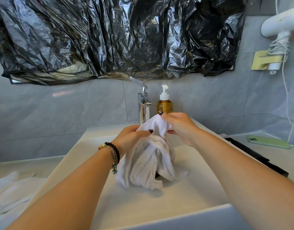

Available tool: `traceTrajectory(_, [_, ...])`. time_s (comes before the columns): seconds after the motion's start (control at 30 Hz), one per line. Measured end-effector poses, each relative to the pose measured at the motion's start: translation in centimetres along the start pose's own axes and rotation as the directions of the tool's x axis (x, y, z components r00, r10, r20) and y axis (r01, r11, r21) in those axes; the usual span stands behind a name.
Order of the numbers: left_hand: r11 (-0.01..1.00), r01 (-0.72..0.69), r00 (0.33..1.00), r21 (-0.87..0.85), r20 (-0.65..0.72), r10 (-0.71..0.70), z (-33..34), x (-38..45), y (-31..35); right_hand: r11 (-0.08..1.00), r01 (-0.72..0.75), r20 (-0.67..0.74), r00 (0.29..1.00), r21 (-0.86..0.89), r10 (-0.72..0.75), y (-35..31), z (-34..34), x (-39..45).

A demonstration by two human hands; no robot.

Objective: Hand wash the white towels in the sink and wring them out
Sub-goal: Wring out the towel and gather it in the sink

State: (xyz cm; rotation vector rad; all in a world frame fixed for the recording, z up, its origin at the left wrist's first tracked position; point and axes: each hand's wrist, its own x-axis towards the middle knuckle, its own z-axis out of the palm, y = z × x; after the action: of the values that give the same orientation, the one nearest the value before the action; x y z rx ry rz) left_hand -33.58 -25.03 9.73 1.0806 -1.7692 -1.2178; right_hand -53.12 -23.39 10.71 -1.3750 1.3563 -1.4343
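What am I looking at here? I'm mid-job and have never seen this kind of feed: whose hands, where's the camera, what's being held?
There is no machine: a person works with bare hands, filmed by one wide-angle camera on their head, looking forward and down. The left hand, bracelets on its wrist, and the right hand both have a grip on a white towel, bunched and hanging into the white sink. Behind stand a chrome tap and an amber pump bottle. More white cloth lies on the counter at left, a green phone at right. Black plastic sheeting covers the wall above.
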Motion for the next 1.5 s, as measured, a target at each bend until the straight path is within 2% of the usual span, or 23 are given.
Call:
traceTrajectory(0.03, [0.999,-0.016,1.0,0.03,0.019,0.016,0.3,-0.1,-0.2,1.0,0.011,0.036,0.999,-0.017,-0.01,0.2,0.0,-0.1])
traceTrajectory(0.1, [0.998,-0.06,0.998,0.03,-0.027,0.061,0.6,0.3,-0.4,0.999,0.035,0.102,0.994,-0.014,-0.033,0.5,0.1,-0.2])
traceTrajectory(0.2, [0.973,-0.009,0.996,-0.232,-0.092,-0.013,-0.3,0.7,0.0,0.998,0.026,0.075,0.997,0.057,-0.03,1.0,0.0,-0.2])
traceTrajectory(0.27, [0.94,0.047,0.999,-0.338,-0.007,-0.053,-0.8,1.0,0.0,0.99,-0.036,0.031,0.999,0.136,0.032,1.5,0.2,-0.2])
traceTrajectory(0.3, [0.939,0.072,0.997,-0.335,0.027,-0.067,-0.9,0.8,-0.1,0.984,-0.067,0.017,0.998,0.167,0.065,1.6,0.5,-0.2])
traceTrajectory(0.37, [0.951,0.117,0.993,-0.285,0.038,-0.111,-0.7,0.8,-0.4,0.972,-0.108,0.008,0.994,0.208,0.109,1.7,1.2,-0.4])
traceTrajectory(0.43, [0.981,0.107,0.993,-0.164,-0.023,-0.112,-0.4,1.0,-0.5,0.954,-0.133,0.007,0.991,0.27,0.136,1.7,2.2,-0.5])
traceTrajectory(0.5, [0.992,0.042,0.988,0.116,-0.156,-0.023,-0.4,1.5,-0.7,0.946,-0.128,0.007,0.991,0.299,0.132,1.8,3.2,-0.4])
traceTrajectory(0.57, [0.939,0.016,0.956,0.343,-0.282,0.087,-0.6,1.6,-0.7,0.964,-0.149,-0.003,0.988,0.222,0.153,2.0,4.4,0.2])
traceTrajectory(0.67, [0.943,0.061,0.907,0.327,-0.412,0.084,-1.5,1.9,-0.9,0.979,-0.196,-0.043,0.979,0.055,0.198,1.5,6.4,1.7])
traceTrajectory(0.77, [0.971,0.096,0.885,0.218,-0.465,0.016,-2.4,2.1,-0.7,0.978,-0.207,-0.088,0.975,-0.008,0.206,0.8,8.5,3.3])
traceTrajectory(0.9, [0.994,0.107,0.897,-0.029,-0.429,-0.109,-2.9,1.8,-0.1,0.99,-0.132,-0.153,0.98,-0.043,0.124,0.0,10.0,4.3])
traceTrajectory(0.97, [0.981,0.08,0.918,-0.175,-0.37,-0.141,-2.7,1.6,0.3,0.99,-0.084,-0.193,0.979,-0.116,0.061,-0.5,9.6,4.5])
traceTrajectory(1.03, [0.971,0.082,0.946,-0.223,-0.29,-0.146,-2.2,1.4,0.3,0.992,-0.084,-0.191,0.979,-0.093,0.065,-0.8,8.4,4.0])
traceTrajectory(1.13, [0.978,0.098,0.982,-0.184,-0.141,-0.125,-1.3,0.9,-0.1,0.974,-0.175,-0.074,0.983,-0.141,0.166,-1.1,6.0,2.8])
traceTrajectory(1.2, [0.989,0.091,0.989,-0.115,-0.107,-0.103,-0.8,1.1,-0.8,0.97,-0.222,0.027,0.974,-0.096,0.225,-1.1,4.1,1.8])
traceTrajectory(1.3, [0.997,0.078,0.992,0.017,-0.103,-0.076,0.5,1.4,-1.0,0.988,-0.154,0.102,0.983,0.014,0.152,0.0,0.8,0.9])
traceTrajectory(1.33, [0.996,0.063,0.994,0.066,-0.088,-0.058,1.0,1.6,-0.8,0.993,-0.114,0.07,0.991,0.016,0.112,0.4,-0.1,0.7])
traceTrajectory(1.4, [0.984,0.041,0.997,0.173,-0.074,-0.028,2.3,1.6,0.2,0.998,-0.06,-0.098,0.994,-0.019,0.058,1.1,-1.4,0.8])
traceTrajectory(1.5, [0.971,0.057,0.996,0.23,-0.075,-0.04,4.0,2.3,1.2,0.995,-0.075,-0.29,0.956,-0.069,0.052,1.3,-1.5,1.2])
